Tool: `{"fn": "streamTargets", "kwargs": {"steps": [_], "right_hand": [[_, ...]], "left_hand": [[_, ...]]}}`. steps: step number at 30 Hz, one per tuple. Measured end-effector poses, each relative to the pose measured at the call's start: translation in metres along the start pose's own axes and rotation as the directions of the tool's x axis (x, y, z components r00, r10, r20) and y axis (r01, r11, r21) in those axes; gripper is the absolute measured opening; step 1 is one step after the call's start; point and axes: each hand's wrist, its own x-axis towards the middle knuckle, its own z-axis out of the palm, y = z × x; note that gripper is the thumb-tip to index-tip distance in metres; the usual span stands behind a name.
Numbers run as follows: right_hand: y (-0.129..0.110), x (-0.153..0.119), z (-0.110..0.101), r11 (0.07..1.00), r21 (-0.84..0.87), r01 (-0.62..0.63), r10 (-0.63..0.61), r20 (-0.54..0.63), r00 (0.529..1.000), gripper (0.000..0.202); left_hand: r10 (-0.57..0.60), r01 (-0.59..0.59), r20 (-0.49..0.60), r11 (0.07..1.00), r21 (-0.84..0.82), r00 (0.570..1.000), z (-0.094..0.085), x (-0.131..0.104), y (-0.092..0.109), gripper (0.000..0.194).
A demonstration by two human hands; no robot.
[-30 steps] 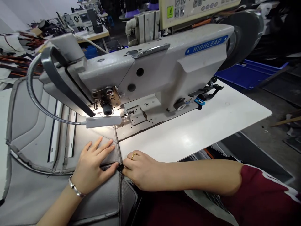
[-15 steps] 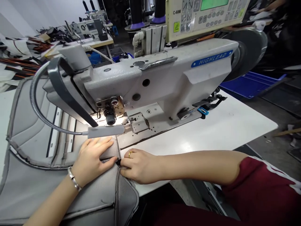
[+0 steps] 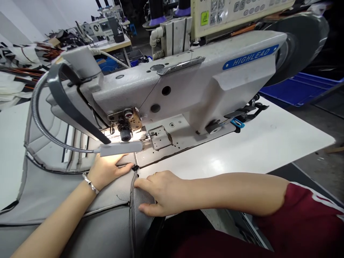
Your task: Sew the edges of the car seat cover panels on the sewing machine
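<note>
Grey padded fabric point(image 3: 107, 204) with dark-edged seams runs under the head of a white sewing machine point(image 3: 188, 79). My left hand point(image 3: 107, 170) lies on the fabric just below the lamp point(image 3: 120, 148), fingers spread and fingertips partly hidden behind it. To the right, my right hand point(image 3: 161, 191) rests at the fabric's right edge beside the long seam, thumb and index finger apart. A small black piece point(image 3: 135, 167) sits on the seam near my left thumb.
The white table point(image 3: 268, 139) extends right of the machine. Behind it are a blue crate point(image 3: 301, 87), thread cones point(image 3: 157, 12) and another sewing machine point(image 3: 100, 30). A control panel point(image 3: 236, 14) stands above the machine arm.
The fabric has moved up toward the machine, with my left hand on it. My right hand's thumb and index finger have spread apart at the seam. The view has shifted slightly.
</note>
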Motion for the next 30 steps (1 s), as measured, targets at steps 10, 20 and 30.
{"fn": "streamTargets", "kwargs": {"steps": [10,20,30], "right_hand": [[0.002,0.002,0.001,0.970,0.242,0.012,-0.013,0.000,1.000,0.029],[0.000,0.003,-0.026,0.997,-0.072,-0.001,0.010,0.126,0.992,0.021],[0.003,0.012,-0.026,0.992,-0.125,-0.033,0.043,0.084,0.996,0.019]], "left_hand": [[0.183,-0.158,0.338,0.982,-0.100,0.923,-0.053,-0.010,0.052,0.042],[0.222,-0.262,0.187,0.938,0.228,0.957,-0.023,-0.046,0.074,0.058],[0.267,-0.282,0.102,0.940,0.192,0.958,-0.008,-0.043,0.053,0.054]]}}
